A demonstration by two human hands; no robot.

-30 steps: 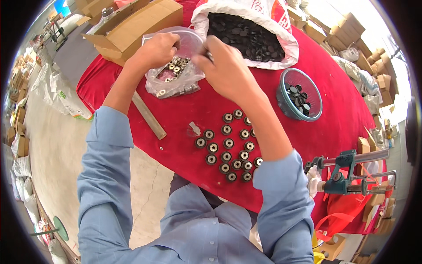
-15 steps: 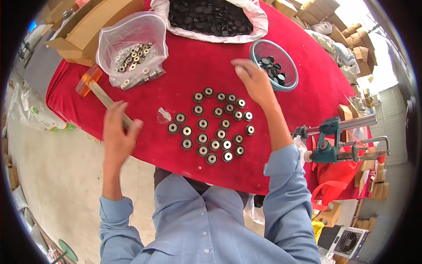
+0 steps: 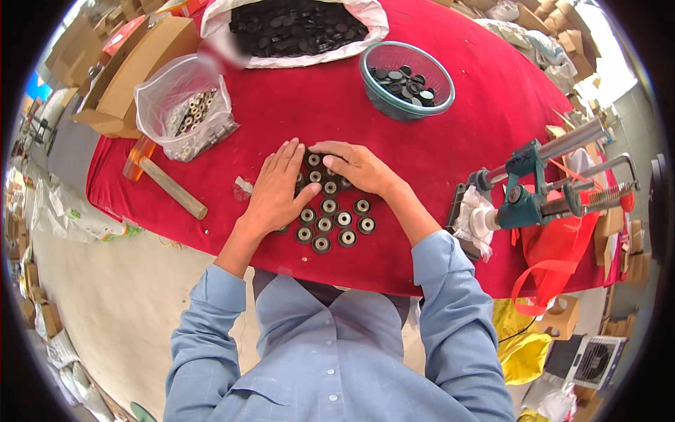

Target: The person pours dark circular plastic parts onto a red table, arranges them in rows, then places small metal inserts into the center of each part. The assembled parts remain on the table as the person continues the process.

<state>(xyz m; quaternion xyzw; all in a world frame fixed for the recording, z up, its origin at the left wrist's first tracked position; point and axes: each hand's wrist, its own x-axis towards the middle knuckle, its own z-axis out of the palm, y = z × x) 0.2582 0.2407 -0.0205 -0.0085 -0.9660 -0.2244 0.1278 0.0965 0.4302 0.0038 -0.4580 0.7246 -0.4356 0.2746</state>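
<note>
On the red cloth lies a group of small black wheels with metal bearing centres. My left hand rests flat along the group's left side, fingers stretched out and thumb pointing inward, covering some wheels. My right hand curves around the far right side, its fingers extended toward the left fingertips. Between the two hands, several wheels stay visible, and others are partly hidden under the palms. Neither hand grips a single piece. Left of my left hand lies a hammer with an orange head and a wooden handle.
A clear plastic bag of metal bearings stands beside a cardboard box. A white sack of black discs sits at the far side, near a blue basket of black caps. On the right stands a green hand press.
Both hands have come inward onto the wheels, the left from beside the hammer and the right from near the basket. The wheels now lie closer together.
</note>
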